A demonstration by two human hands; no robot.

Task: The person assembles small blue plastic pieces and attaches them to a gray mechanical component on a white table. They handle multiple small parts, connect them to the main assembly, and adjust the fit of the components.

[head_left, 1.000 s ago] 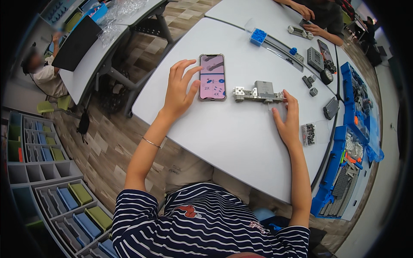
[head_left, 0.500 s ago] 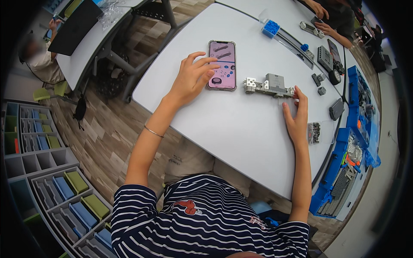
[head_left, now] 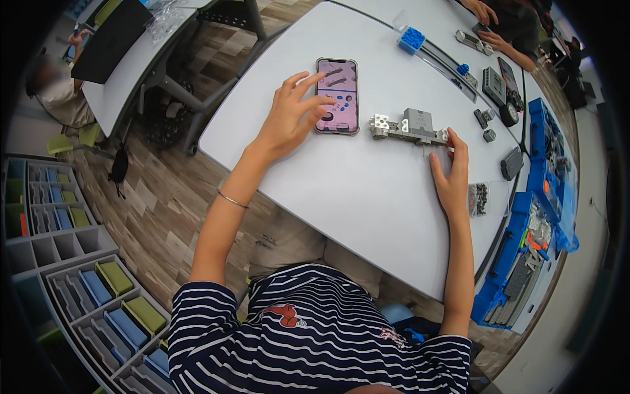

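Note:
On the white table lies a phone [head_left: 338,111] in a clear case, its lit screen showing pictures of building parts on pink. My left hand [head_left: 293,117] hovers at the phone's left side with its fingers spread, the tips over the screen. To the right is a long grey building-block assembly [head_left: 410,134] with a grey box-shaped block on top. A thin pin sticks out on its near side. My right hand [head_left: 453,174] rests at the assembly's right end, fingertips at that end and thumb held apart from the fingers.
Right of my right hand stands a clear box of small dark parts [head_left: 478,199]. Beyond are a blue parts case [head_left: 505,282], a wheel [head_left: 508,113], grey blocks and a tub of blue pegs [head_left: 411,41]. Another person's hands [head_left: 495,39] work at the far right.
My left index finger and the other fingers have spread wider over the phone screen. The right hand stays at the assembly's end. The whole view has shifted slightly.

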